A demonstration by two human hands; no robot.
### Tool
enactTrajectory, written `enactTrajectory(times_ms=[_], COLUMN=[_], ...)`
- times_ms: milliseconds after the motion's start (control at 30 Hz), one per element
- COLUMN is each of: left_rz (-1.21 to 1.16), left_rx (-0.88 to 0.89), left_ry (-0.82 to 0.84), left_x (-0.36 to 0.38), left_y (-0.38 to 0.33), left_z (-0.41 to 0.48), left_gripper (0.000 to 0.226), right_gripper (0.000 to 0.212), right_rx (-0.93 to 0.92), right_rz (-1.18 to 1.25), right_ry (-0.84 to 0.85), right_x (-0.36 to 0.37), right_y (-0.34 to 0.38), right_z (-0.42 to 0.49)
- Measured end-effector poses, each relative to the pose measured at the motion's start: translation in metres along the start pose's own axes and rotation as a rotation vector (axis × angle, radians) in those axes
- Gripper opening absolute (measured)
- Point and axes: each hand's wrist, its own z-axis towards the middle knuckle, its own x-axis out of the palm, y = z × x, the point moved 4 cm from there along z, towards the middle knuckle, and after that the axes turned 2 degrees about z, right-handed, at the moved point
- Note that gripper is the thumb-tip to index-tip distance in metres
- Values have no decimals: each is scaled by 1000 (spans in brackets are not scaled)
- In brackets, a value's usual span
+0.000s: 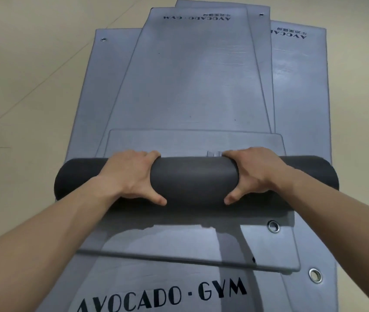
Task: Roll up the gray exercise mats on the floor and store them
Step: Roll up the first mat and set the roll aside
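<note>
1. The pale floor (21, 86) showed to the left of a pile of gray exercise mats. The pile's leftmost mat (104, 91) carried a metal eyelet (103, 39) at its far left corner.
2. The left hand (131, 174) gripped the rolled mat (193, 179) from above, with fingers curled over its far side and the thumb hooked round its near side.
3. That dark roll lay crosswise on top of the pile, near the middle of the scene, and its ends stuck out past both hands. A short unrolled flap (194, 141) of it lay flat just beyond the roll.
4. The right hand (255, 172) held the roll in the same way, right of its centre, with fingers wrapped over the far side and the thumb on the near side.
5. Beyond the flap a long mat (190, 75) stretched away, with "AVOCADO · GYM" printed upside down at its far end. Another mat (300, 86) fanned out from under it on the right.
6. Near the person, a flat mat (179, 244) with a corner eyelet (273, 226) overlapped a lettered mat (156, 275) reading "AVOCADO · GYM". That lower mat had its own eyelet (315, 275) at the near right.
</note>
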Motion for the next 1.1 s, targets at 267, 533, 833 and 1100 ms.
enactTrajectory(times_ms=[267, 533, 833, 1100], left_rz=[-207, -42, 4, -37], left_rx=[33, 60, 12, 38], left_ry=[168, 6, -135, -72], left_x=[-4, -2, 7, -12], left_y=[-9, -25, -37, -26], left_z=[1, 21, 37, 66], left_gripper=[125, 147, 142, 140], right_gripper=[143, 150, 154, 133], right_rx=[-21, 31, 62, 19], right_rz=[-18, -74, -119, -172], right_ry=[-95, -139, -175, -178], right_x=[31, 40, 14, -3], right_y=[33, 16, -3, -8], right_z=[-34, -17, 23, 38])
